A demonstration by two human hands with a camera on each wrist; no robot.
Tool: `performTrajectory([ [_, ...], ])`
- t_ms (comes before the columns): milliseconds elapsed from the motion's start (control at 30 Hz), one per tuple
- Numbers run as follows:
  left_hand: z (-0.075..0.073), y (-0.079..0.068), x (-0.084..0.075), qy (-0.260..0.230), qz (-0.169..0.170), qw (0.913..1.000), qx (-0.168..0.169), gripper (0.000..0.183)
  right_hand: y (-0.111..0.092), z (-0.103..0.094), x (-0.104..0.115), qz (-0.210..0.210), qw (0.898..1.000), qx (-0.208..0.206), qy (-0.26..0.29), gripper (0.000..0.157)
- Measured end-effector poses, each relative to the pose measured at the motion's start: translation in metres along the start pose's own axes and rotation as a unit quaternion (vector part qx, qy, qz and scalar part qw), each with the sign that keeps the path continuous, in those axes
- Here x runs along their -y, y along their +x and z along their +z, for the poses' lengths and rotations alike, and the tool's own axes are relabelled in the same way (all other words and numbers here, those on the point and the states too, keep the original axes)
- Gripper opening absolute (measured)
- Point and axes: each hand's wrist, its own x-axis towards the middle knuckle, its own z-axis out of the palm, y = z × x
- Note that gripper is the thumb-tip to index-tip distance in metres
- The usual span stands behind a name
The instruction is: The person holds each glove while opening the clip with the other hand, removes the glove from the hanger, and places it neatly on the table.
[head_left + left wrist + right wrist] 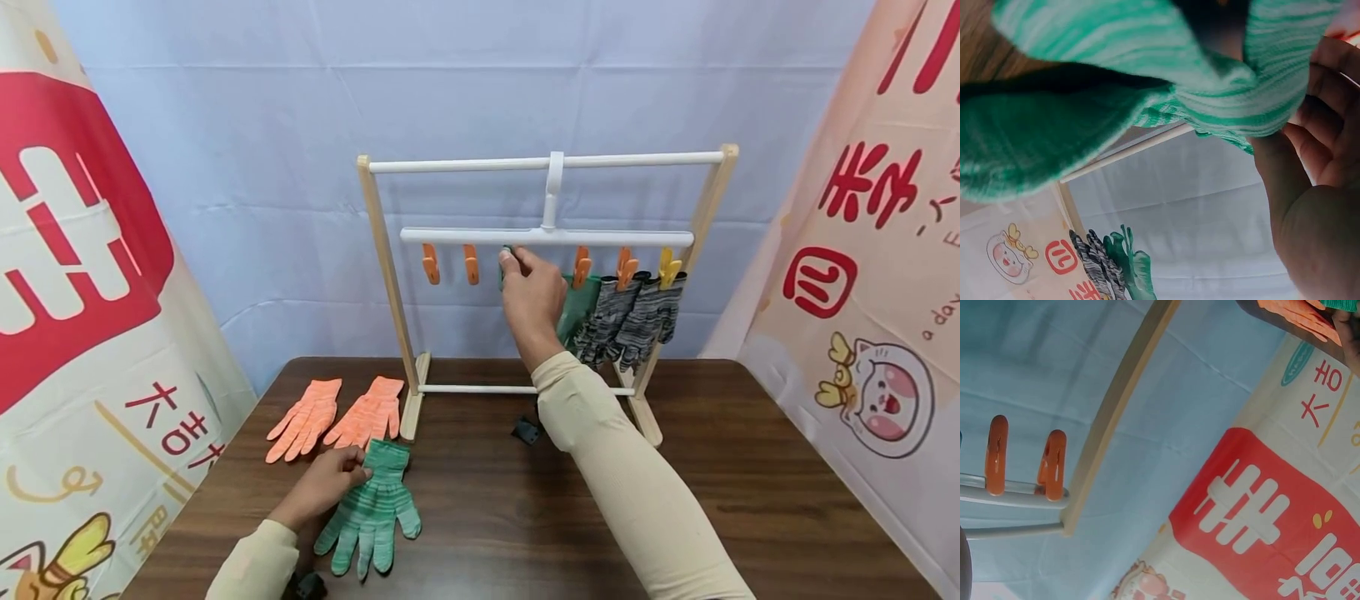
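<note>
My left hand (327, 482) pinches a green striped knit glove (377, 500) near its cuff, its fingers pointing towards me. In the left wrist view, the thumb (1282, 181) presses against the bunched fabric. My right hand (534, 304) is raised to the white hanger bar (472, 237) and pinches a dark green clothespin (504, 265), mostly hidden by the fingers. Right of that hand, another green glove (579, 310) hangs partly covered. Two orange clothespins (431, 265) hang bare to the left, also seen in the right wrist view.
A pair of grey-black knit gloves (647, 317) hangs at the right from orange and yellow clothespins (670, 268). Two orange gloves (306, 421) lie on the brown table (480, 533) at the left. The wooden rack (390, 275) stands at the back. A small black object (527, 431) lies beneath it.
</note>
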Motion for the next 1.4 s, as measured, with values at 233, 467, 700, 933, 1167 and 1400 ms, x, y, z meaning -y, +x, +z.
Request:
performTrajectory([
  [233,-0.002,0.0,-0.002,0.052,-0.006,0.9986,0.003,0.015,0.002,-0.001,0.004,-0.003,1.0,-0.002,-0.004,0.03],
  [467,-0.002,-0.001,-0.005,0.119,-0.017,0.9927,-0.01,0.015,0.001,0.0,0.004,-0.005,1.0,0.005,0.001,0.032],
  [700,-0.002,-0.003,-0.006,0.17,-0.039,0.9847,-0.002,0.013,0.0,0.002,0.004,-0.005,1.0,0.015,0.009,0.035],
  [933,-0.006,-0.004,-0.007,0.19,-0.043,0.9809,-0.003,0.014,0.001,0.004,0.005,-0.008,1.0,0.014,0.005,0.036],
  [1167,-0.013,-0.007,-0.013,0.197,-0.053,0.9789,-0.006,0.012,0.0,0.005,0.005,-0.004,1.0,0.022,0.01,0.042],
  [1400,-0.017,-0.002,-0.023,0.21,-0.023,0.9763,-0.049,0.011,-0.002,0.006,0.004,-0.013,0.999,0.023,0.026,0.042],
])
